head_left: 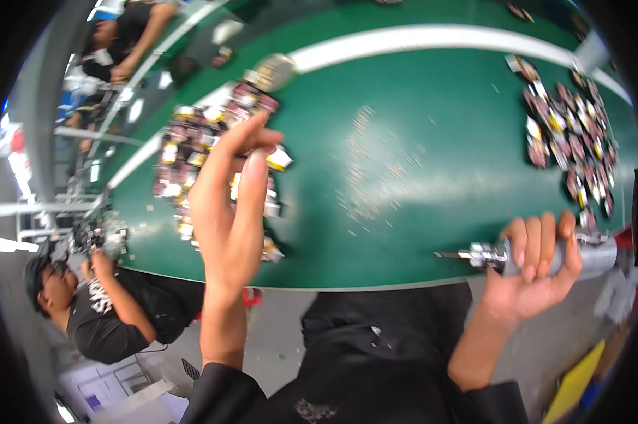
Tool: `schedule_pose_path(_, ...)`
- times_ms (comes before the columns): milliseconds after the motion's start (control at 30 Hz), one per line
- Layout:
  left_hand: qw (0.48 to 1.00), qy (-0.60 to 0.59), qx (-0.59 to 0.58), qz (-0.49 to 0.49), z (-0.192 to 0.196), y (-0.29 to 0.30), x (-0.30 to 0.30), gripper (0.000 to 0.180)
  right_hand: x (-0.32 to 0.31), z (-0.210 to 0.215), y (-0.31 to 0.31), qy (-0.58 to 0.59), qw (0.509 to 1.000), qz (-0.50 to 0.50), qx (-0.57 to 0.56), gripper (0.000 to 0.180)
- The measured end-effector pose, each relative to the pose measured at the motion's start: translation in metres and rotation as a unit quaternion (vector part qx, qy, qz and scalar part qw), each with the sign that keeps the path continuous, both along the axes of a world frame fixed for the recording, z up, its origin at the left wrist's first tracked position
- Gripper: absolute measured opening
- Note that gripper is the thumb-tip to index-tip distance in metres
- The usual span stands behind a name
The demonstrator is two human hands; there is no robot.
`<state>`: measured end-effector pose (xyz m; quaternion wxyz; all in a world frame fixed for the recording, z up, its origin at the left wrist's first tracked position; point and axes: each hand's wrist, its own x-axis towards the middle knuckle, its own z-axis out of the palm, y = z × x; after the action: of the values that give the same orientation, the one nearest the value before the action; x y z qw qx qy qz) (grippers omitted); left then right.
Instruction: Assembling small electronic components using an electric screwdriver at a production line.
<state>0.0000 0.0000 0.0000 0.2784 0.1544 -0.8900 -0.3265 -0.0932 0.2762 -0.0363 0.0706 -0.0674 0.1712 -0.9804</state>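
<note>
My left hand point(227, 219) is raised over the left part of the green table, in front of a pile of small parts point(192, 138) in dark pink, black, white and yellow. Its fingers curve toward the thumb with a gap between them, and no held thing shows. One white-and-yellow part point(280, 160) appears right beside the thumb tip; I cannot tell whether it is touched. At the table's near right edge, my right hand point(534, 258) wraps round a silver-grey electric screwdriver point(488, 256), its thin bit pointing left. Tiny screw-like pieces point(361, 166) lie scattered mid-table.
A second heap of similar parts point(569, 127) covers the right side of the green table point(446, 191). A round, tape-like roll point(275, 73) stands behind the left pile. A white strip point(432, 37) crosses the far side. A person in black point(114, 311) works at the left; another person point(132, 42) is farther off.
</note>
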Motion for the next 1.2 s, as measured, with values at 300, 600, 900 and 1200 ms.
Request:
schedule_pose_path(300,0.933,-0.219,-0.176,0.225,-0.010,-0.268,-0.088,0.042,-0.004,-0.008,-0.008,-0.020,1.000,-0.018,0.010,0.009)
schedule_pose_path(600,0.916,-0.261,-0.231,0.199,-0.029,-0.275,-0.120,0.033,-0.006,-0.003,-0.011,-0.046,0.997,0.007,0.056,0.011)
schedule_pose_path(900,0.931,-0.115,-0.230,-0.260,0.010,-0.047,-0.116,0.045,-0.010,-0.007,-0.010,-0.049,0.997,0.035,0.047,0.011)
schedule_pose_path(1200,0.864,-0.055,-0.214,-0.452,-0.021,0.109,-0.066,0.046,0.022,-0.011,0.029,-0.040,0.995,0.080,0.050,0.012)
